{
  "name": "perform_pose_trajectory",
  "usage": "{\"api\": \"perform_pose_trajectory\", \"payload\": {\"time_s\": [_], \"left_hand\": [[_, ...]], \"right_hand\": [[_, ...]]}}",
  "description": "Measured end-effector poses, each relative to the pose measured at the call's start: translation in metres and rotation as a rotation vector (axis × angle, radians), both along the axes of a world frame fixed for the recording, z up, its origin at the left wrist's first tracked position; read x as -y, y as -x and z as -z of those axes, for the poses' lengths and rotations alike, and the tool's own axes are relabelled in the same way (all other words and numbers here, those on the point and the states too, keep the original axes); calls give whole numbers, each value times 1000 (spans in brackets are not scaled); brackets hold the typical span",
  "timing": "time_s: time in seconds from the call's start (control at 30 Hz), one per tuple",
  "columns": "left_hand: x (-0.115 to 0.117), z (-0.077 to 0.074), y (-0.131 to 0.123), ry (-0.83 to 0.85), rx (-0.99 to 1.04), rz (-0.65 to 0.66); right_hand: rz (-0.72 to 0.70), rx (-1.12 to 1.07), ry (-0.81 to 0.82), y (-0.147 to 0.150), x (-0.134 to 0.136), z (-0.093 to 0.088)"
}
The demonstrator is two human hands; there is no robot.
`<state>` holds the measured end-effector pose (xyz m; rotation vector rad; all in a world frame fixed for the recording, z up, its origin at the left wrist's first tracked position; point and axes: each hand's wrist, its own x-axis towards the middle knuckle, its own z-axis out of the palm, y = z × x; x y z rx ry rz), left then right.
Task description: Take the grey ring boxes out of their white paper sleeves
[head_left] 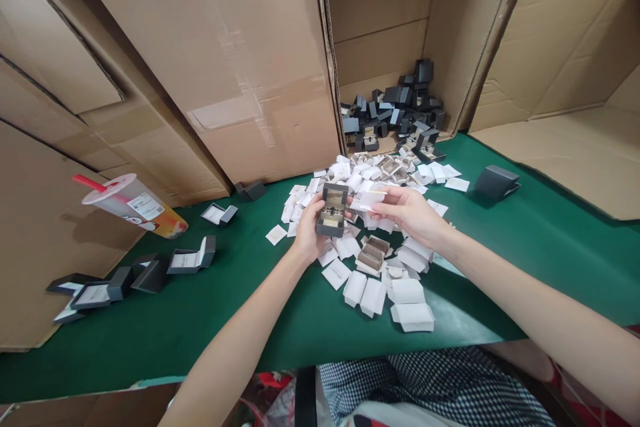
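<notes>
My left hand (309, 229) is closed around a small open dark grey jewellery box (333, 210), held above the green table (200, 320). Its lid stands up and a beige insert shows inside. My right hand (410, 213) pinches a small white folded card (369, 199) right beside the box's right edge. Below both hands lies a heap of white cards and small white boxes (380, 280), with an open brown-lined box (373, 255) among them.
Several dark grey boxes (395, 110) are piled in a cardboard carton at the back. More open grey boxes (130, 277) lie at the left, one closed box (496, 181) at the right. A tipped drink cup with a red straw (133, 205) leans left. Cardboard walls surround the table.
</notes>
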<state>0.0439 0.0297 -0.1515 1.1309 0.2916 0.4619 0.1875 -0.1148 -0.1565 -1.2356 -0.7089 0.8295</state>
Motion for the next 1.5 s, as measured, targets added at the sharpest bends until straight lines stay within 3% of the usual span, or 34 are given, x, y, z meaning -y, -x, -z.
{"api": "perform_pose_trajectory", "payload": {"time_s": [0.17, 0.3, 0.47, 0.6, 0.77, 0.93, 1.13, 1.37, 1.5], "left_hand": [[7, 1, -2, -103, -39, -76], [8, 10, -2, -283, -44, -53], [7, 17, -3, -408, -24, 10], [10, 16, -4, -463, 2, 44], [13, 13, -2, -551, 8, 82], [13, 12, -1, -480, 22, 146], [9, 15, -1, -382, -12, 113], [9, 15, -3, -297, -5, -16], [11, 13, -3, -314, -8, -50]], "right_hand": [[67, 287, -57, 3, 1, 1], [110, 488, -153, 12, 5, -2], [157, 1077, -290, 16, 8, -4], [231, 1311, -317, 16, 7, -2], [256, 1369, -315, 21, 5, 3], [253, 1333, -337, 21, 1, 10], [295, 1314, -366, 18, 5, 7], [100, 1432, -338, 17, 5, 3], [77, 1485, -252, 19, 3, 6]]}}
